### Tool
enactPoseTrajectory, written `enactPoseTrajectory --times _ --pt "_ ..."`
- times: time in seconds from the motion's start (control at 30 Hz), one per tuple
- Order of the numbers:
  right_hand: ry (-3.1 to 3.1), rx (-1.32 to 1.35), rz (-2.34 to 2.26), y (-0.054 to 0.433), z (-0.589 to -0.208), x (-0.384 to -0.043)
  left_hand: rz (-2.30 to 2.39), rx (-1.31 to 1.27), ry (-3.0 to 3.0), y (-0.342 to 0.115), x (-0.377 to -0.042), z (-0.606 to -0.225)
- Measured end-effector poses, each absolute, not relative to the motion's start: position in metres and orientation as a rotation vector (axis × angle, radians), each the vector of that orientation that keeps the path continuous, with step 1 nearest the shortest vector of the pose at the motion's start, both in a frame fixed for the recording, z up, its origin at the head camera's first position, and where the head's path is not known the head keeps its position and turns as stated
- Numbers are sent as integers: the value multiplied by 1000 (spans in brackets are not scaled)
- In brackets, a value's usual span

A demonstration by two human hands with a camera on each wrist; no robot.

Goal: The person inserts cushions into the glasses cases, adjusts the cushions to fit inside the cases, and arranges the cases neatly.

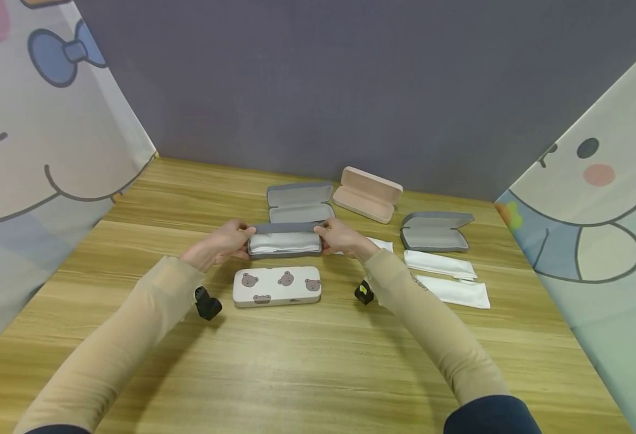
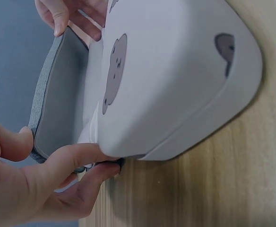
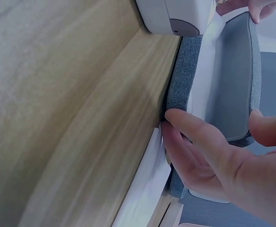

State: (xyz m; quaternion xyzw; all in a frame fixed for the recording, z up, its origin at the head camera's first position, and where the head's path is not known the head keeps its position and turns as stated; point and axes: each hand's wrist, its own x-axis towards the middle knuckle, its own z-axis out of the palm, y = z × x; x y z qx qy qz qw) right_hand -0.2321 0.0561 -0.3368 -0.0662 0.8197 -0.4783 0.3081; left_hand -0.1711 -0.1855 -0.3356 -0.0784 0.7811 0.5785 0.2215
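Between both hands lies a grey glasses case [image 1: 282, 228], its lid raised and a folded white cloth [image 1: 285, 242] inside. My left hand [image 1: 225, 242] grips the left end; in the left wrist view the thumb of this hand [image 2: 48, 177] is on the lid edge, with fingers lower at the base. At the opposite end, my right hand [image 1: 345, 238] holds the case likewise, and the right wrist view shows the thumb of that hand [image 3: 223, 156] against the lid. Just in front sits a closed white glasses case [image 1: 277, 286] with brown bear heads, partly covering the grey one in the left wrist view.
Behind stand an open grey case [image 1: 298, 195] and an open pink case [image 1: 369, 188]. Another grey case [image 1: 434, 234], lid partly raised, is at the right. Folded white cloths [image 1: 439, 264] lie before it; one cloth [image 1: 383, 244] is partly hidden by my right hand.
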Motion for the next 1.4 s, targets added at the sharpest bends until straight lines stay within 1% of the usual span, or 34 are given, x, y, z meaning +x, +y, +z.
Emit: enactPoseTrajectory --times 0.8,1.1,1.4 --pt "2189 -180 -1238 56 -338 -230 1651 -274 2151 -180 -169 -338" --pt "2279 -261 -1190 56 -338 -227 1639 -278 2166 -180 -167 -335" --pt "2363 -319 -1138 56 -344 -221 1652 -289 2172 -178 -167 -339"
